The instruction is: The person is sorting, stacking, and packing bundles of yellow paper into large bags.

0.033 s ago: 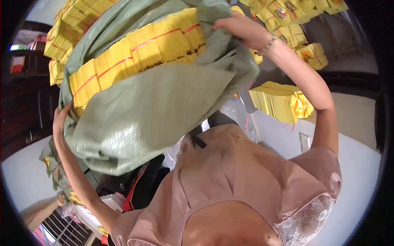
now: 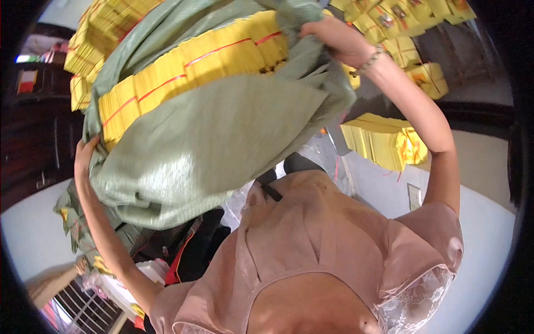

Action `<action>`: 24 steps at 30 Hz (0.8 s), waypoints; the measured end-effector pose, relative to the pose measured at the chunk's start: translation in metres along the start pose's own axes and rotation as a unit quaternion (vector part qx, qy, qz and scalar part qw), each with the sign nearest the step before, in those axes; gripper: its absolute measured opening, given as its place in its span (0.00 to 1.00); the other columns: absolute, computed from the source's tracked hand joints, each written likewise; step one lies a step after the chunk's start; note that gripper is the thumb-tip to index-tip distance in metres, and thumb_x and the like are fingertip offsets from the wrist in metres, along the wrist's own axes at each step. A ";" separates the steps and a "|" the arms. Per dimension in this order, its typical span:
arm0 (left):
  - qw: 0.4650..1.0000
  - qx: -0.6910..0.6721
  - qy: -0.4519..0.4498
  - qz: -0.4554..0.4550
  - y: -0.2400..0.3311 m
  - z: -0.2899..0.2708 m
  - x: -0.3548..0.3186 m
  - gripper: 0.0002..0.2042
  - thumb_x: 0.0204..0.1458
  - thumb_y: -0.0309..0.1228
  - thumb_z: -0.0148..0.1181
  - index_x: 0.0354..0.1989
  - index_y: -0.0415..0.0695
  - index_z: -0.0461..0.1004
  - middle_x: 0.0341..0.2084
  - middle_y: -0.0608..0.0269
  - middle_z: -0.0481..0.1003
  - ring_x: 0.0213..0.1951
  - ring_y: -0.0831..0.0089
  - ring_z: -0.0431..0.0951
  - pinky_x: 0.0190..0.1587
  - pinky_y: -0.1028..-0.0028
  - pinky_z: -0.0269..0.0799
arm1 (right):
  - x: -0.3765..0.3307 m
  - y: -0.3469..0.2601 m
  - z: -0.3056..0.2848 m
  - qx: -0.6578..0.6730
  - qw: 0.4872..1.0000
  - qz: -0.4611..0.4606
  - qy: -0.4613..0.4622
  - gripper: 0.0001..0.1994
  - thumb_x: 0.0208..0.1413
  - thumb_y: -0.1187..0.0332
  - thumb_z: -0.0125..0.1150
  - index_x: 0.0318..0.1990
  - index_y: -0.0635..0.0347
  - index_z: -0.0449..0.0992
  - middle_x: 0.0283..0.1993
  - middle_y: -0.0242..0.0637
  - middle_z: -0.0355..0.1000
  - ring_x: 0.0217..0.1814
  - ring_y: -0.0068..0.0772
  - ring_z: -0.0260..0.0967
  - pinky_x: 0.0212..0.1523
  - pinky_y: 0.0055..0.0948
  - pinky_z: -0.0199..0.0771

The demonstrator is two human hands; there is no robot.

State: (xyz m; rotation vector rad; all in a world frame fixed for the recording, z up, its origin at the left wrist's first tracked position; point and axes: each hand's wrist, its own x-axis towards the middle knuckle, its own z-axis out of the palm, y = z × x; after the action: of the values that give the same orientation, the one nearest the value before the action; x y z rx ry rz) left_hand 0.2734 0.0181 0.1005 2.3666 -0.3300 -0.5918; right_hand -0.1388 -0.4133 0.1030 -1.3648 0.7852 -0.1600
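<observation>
L grip (image 2: 85, 157), R grip (image 2: 346, 43) on grn sack (image 2: 206, 139) w/ ylw bundles (image 2: 194, 62)

no legible text, no readable numbers

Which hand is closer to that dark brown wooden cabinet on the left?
Left. The left hand grips the green woven plastic sack by its left edge, the side toward the cabinet; the right hand grips the upper right edge, farther away.
</observation>
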 end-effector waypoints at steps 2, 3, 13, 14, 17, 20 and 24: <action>0.996 -0.008 -0.034 0.080 -0.034 -0.026 0.024 0.14 0.55 0.33 0.54 0.43 0.34 0.75 0.32 0.66 0.76 0.33 0.77 0.73 0.37 0.75 0.68 | 0.013 0.007 -0.021 0.137 0.991 -0.009 -0.005 0.07 0.51 0.71 0.54 0.38 0.61 0.73 0.35 0.30 0.72 0.34 0.25 0.70 0.39 0.31 0.74; 0.996 -0.011 -0.013 0.091 -0.040 -0.025 0.027 0.14 0.56 0.33 0.54 0.43 0.35 0.75 0.32 0.67 0.75 0.33 0.78 0.72 0.37 0.75 0.67 | 0.011 0.004 -0.024 0.189 0.982 -0.005 -0.001 0.07 0.53 0.70 0.54 0.38 0.58 0.73 0.34 0.29 0.72 0.34 0.25 0.70 0.41 0.31 0.73; 0.858 0.249 0.385 0.232 0.040 -0.048 -0.059 0.16 0.50 0.27 0.49 0.48 0.40 0.71 0.34 0.50 0.77 0.39 0.57 0.77 0.44 0.64 0.70 | -0.028 -0.016 -0.026 0.113 0.993 -0.006 0.031 0.18 0.53 0.60 0.59 0.50 0.55 0.72 0.46 0.26 0.72 0.46 0.22 0.69 0.48 0.26 0.69; 0.843 0.158 0.424 0.290 0.039 -0.077 -0.074 0.15 0.52 0.25 0.48 0.49 0.38 0.71 0.33 0.54 0.78 0.36 0.65 0.77 0.44 0.69 0.70 | -0.032 -0.013 -0.029 0.067 0.997 -0.002 0.025 0.20 0.53 0.60 0.62 0.52 0.55 0.71 0.48 0.27 0.72 0.48 0.22 0.68 0.49 0.26 0.69; 0.916 -0.027 0.306 0.258 0.090 -0.079 -0.120 0.15 0.61 0.31 0.45 0.50 0.35 0.71 0.36 0.66 0.76 0.38 0.80 0.72 0.44 0.78 0.66 | -0.026 -0.003 -0.040 0.054 0.998 -0.023 0.028 0.22 0.52 0.60 0.64 0.54 0.56 0.71 0.50 0.28 0.72 0.51 0.23 0.68 0.52 0.26 0.68; 0.953 -0.137 0.239 0.130 0.084 -0.076 -0.125 0.24 0.57 0.46 0.54 0.53 0.40 0.70 0.44 0.64 0.74 0.44 0.77 0.71 0.50 0.76 0.64 | -0.023 -0.018 -0.033 0.065 0.994 -0.004 0.083 0.24 0.53 0.58 0.63 0.55 0.59 0.70 0.52 0.30 0.71 0.52 0.25 0.68 0.52 0.27 0.67; 0.994 0.020 0.036 0.099 0.072 -0.041 -0.134 0.36 0.47 0.47 0.66 0.60 0.36 0.62 0.52 0.58 0.70 0.53 0.69 0.69 0.57 0.73 0.61 | -0.014 -0.027 -0.031 0.085 0.991 -0.051 0.088 0.25 0.54 0.58 0.62 0.56 0.61 0.69 0.54 0.34 0.70 0.53 0.27 0.68 0.52 0.27 0.68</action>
State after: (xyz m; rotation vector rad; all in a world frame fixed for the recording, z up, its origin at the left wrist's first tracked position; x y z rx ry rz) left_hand 0.1718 0.0381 0.2200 2.3514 -0.5424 -0.4099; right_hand -0.1582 -0.4371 0.1337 -1.2399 0.8296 -0.4229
